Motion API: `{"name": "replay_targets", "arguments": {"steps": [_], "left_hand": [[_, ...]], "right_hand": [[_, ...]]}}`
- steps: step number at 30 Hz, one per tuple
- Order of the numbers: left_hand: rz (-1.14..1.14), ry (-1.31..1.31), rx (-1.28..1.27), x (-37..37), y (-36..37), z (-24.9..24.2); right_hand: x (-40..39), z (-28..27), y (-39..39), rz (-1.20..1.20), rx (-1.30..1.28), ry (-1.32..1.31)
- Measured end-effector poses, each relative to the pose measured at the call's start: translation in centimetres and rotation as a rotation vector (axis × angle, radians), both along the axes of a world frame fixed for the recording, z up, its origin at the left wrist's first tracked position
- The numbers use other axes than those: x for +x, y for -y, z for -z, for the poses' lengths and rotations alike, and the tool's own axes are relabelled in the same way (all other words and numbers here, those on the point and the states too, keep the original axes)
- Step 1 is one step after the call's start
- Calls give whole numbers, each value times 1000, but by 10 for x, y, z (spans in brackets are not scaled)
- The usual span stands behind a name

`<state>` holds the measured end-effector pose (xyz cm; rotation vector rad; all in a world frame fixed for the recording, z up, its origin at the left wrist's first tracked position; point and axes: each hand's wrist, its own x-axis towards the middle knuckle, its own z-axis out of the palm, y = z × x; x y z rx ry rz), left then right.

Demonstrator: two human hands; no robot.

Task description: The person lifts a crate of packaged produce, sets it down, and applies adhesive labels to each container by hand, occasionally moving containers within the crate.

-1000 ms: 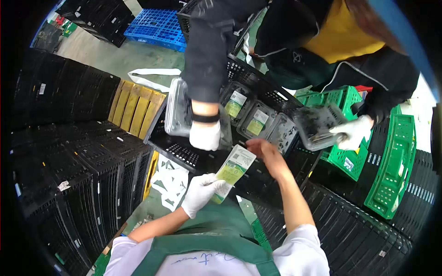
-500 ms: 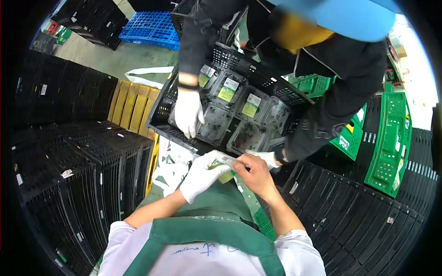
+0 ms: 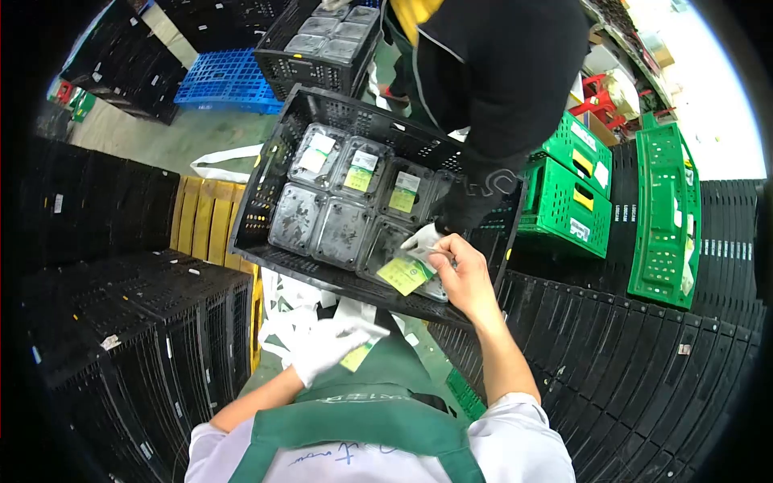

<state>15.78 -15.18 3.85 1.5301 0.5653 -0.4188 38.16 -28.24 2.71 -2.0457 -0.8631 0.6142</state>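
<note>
My bare right hand [image 3: 465,278] pinches a green-and-white label [image 3: 407,274] between thumb and fingers. The label hangs over a clear plastic box in the front row of the black crate [image 3: 322,278], overlapping its lid. In my white-gloved left hand [image 3: 326,348], lower down before my apron, more green-and-white labels [image 3: 355,357] are gripped. Several clear lidded boxes with dark contents fill the crate. Labels lie on the back-row lids, such as the labelled box [image 3: 361,170], while the front-left box [image 3: 298,219] has a bare lid.
A co-worker's black sleeve [image 3: 503,145] reaches over the crate's right side. Behind stands another black crate [image 3: 282,71] of clear boxes. Stacked black crates [image 3: 145,306] rise at left, green crates [image 3: 568,201] at right. White backing strips [image 3: 294,318] hang below the crate.
My hands have parted; my right hand has moved forward over the crate with a label, my left hand down and back. The co-worker's gloved hands have left the boxes' front edge.
</note>
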Motion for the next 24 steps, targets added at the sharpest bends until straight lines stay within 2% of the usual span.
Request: {"name": "replay_targets", "arguments": {"steps": [2,3,4,5,7,9,10,11,12,14,15,16,18,20,22,24], "left_hand": [[-80,353,273,-27,22,42],[-73,351,269,-22,22,37],[-219,255,99,-16,22,27],[-362,156,-70,-11,22,22],[-351,67,17,-22,24,46],[-349,-26,105,-20,25,50],[-352,110,130,-12,23,40],[-355,245,155,-6,22,33],[-358,246,156,-3,21,30],[-477,34,42,2,19,28],[-638,58,-10,14,23,20],[-648,55,-8,14,22,25],[-659,132,161,10,21,36],[-648,103,210,7,13,43],[-661,43,267,-5,8,51],[-1029,-66,-42,-15,6,74]], "right_hand": [[13,12,14,-124,-25,-150],[18,21,19,-211,-129,-119],[24,23,23,-290,-306,-111],[31,30,27,-305,-351,-79],[48,43,31,-313,-402,20],[72,61,31,-210,-397,-32],[87,75,29,-148,-377,-17],[102,86,23,-106,-399,105],[118,98,15,-66,-419,228],[150,140,3,-90,-495,372],[164,166,-1,-112,-533,400],[173,194,-1,-122,-530,399],[184,237,-5,-109,-591,446],[169,231,-17,-135,-876,540],[149,197,-33,-47,-896,542],[107,176,-44,30,-572,517]]}}
